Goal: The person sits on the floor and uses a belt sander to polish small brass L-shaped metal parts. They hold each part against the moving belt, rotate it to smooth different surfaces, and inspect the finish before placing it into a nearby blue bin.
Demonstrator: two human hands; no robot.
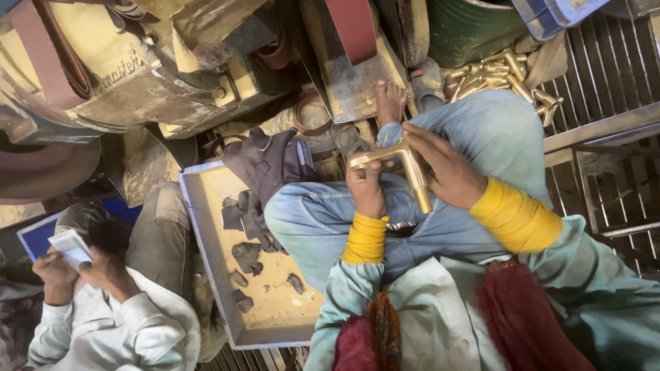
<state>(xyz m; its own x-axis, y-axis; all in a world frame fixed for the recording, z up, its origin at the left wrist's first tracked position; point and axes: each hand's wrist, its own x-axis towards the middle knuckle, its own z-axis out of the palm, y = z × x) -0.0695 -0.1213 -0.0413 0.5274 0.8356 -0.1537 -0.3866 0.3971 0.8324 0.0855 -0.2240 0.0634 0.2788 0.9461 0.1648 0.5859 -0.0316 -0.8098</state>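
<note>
L hand [366, 187] closed around one arm of brass T-shaped fitting [405, 167]; R hand [443, 168] wrapped over the other side, fingers curled on the stem. Fitting held above lap, over blue jeans [323, 220], both knees drawn up. Both wrists covered w/ yellow cuffs. Surface of fitting looks bright gold, prob. already smoothed in part; finish can't be judged in detail. Pile of similar brass pieces [498, 79] seen beyond R knee, near green drum [467, 27], so more pcs appear left to handle. Grey tray [206, 261] w/ dark rags just beside L knee. Belt sander [137, 69] w/ reddish belt well ahead. Second person in white shirt [117, 316] seated at far L, holding a small paper; nothing blocks the hands.
</note>
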